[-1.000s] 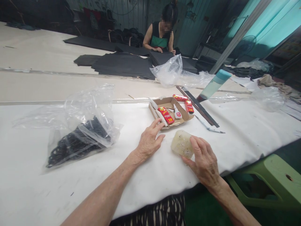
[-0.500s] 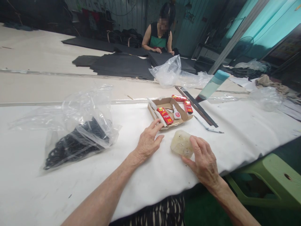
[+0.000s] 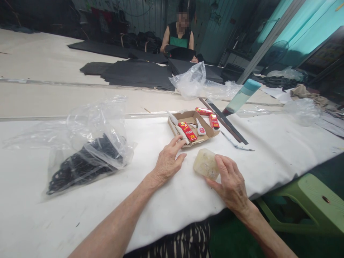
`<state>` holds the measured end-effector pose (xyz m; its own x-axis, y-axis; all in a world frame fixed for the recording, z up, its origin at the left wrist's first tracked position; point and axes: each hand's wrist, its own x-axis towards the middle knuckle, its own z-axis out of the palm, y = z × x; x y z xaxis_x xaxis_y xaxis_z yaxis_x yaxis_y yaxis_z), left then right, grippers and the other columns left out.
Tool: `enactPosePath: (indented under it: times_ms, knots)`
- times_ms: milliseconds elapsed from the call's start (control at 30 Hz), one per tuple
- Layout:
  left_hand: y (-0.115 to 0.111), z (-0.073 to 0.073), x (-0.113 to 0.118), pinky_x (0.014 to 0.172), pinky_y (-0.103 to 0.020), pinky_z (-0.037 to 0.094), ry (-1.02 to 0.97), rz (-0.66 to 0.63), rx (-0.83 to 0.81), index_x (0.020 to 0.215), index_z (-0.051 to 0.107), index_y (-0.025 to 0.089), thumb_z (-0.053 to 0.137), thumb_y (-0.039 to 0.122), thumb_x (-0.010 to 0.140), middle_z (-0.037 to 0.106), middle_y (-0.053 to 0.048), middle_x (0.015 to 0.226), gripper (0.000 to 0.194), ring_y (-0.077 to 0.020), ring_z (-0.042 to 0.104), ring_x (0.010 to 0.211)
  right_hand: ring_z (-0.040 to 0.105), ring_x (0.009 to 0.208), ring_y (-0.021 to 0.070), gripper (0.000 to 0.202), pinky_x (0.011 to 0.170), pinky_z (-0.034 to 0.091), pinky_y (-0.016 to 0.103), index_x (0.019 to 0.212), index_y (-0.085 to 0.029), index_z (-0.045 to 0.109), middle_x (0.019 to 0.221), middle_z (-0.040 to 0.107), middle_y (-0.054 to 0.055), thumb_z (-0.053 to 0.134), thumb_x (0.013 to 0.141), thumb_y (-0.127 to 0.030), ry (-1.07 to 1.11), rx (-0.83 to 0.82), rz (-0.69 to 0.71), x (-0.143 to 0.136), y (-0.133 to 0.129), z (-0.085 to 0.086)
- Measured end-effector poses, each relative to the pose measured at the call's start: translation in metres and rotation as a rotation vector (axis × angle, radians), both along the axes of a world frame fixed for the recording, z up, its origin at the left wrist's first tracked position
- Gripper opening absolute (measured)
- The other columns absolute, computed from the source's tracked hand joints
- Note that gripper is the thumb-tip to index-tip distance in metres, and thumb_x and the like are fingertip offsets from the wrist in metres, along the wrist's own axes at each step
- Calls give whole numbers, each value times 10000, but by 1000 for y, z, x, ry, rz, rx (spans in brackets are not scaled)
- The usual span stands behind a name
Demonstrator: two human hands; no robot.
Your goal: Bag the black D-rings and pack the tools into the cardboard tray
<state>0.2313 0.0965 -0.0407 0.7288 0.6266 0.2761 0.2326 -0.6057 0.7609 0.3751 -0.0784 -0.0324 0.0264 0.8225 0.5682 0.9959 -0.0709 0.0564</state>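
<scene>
My left hand (image 3: 168, 160) rests palm down on the white cloth-covered table (image 3: 274, 150), fingers apart, its fingertips touching the near edge of a small cardboard tray (image 3: 191, 116). In the tray lie red glue boxes (image 3: 187, 131) and small white glue bottles (image 3: 201, 128). My right hand (image 3: 232, 184) grips a pale yellowish, translucent lump (image 3: 205, 163) that sits on the cloth just right of my left hand.
A clear plastic bag of black rings (image 3: 83, 161) lies at the left. Dark flat bars (image 3: 227, 123), a thin metal tool (image 3: 236, 144) and a teal-capped bottle (image 3: 241, 96) sit past the tray. Farther back another person (image 3: 179, 36) handles black sheets (image 3: 139, 73). A green stool (image 3: 311, 204) stands at the right.
My hands and the lump stay where they were; the view has only drifted slightly. The person at the back has lifted a black sheet.
</scene>
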Motion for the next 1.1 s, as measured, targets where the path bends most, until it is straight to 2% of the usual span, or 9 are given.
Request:
enactPosePath:
  times_ms: [200, 400, 1100]
  knots:
    - [0, 1, -1, 1050, -381, 378, -9, -7, 1, 1172, 558, 200, 518, 158, 790, 431, -63, 1399, 386, -238, 497, 1199, 514, 1024, 302, 571, 842, 504, 472, 1291, -132, 381, 1106, 543, 164, 587, 810, -361, 207, -47, -55, 4, 1, -1]
    - [0, 2, -1, 1041, -380, 383, -8, -8, 7, 1177, 553, 202, 513, 165, 797, 433, -63, 1395, 384, -237, 495, 1200, 518, 1061, 280, 570, 893, 488, 439, 1244, -161, 416, 1147, 548, 141, 645, 755, -345, 385, -136, -84, 5, 0, 0]
    - [1, 1, 0, 1035, -386, 389, 3, -5, -1, 1171, 560, 204, 508, 178, 804, 428, -60, 1401, 371, -233, 507, 1181, 526, 1080, 276, 563, 914, 478, 428, 1232, -163, 442, 1164, 562, 137, 637, 743, -362, 485, -214, -121, 5, 0, 2]
